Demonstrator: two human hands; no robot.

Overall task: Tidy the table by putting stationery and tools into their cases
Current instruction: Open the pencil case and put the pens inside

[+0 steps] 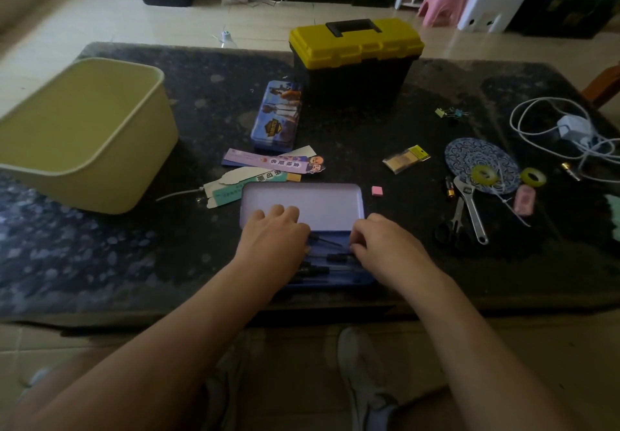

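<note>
An open blue pencil case [335, 281] lies at the table's near edge, its pale lid [322, 202] folded back flat. Several black pens [327, 242] lie in its tray. My left hand [273, 239] sits on the case's left part, fingers curled down at the hinge and hiding the pens' left ends. My right hand [382, 246] is over the right side, fingertips pinching a black pen [339, 256]. A second, printed pencil case [276, 116] lies shut farther back. The yellow-lidded toolbox [355, 58] stands shut behind it.
A pale green tub [84, 135] stands at left. Paper bookmarks [268, 165] and a pink eraser [377, 190] lie beyond the case. At right are a wrench [471, 210], scissors [451, 226], tape rolls [532, 176], a patterned disc [469, 155], binder clips [451, 112] and a charger cable [570, 128].
</note>
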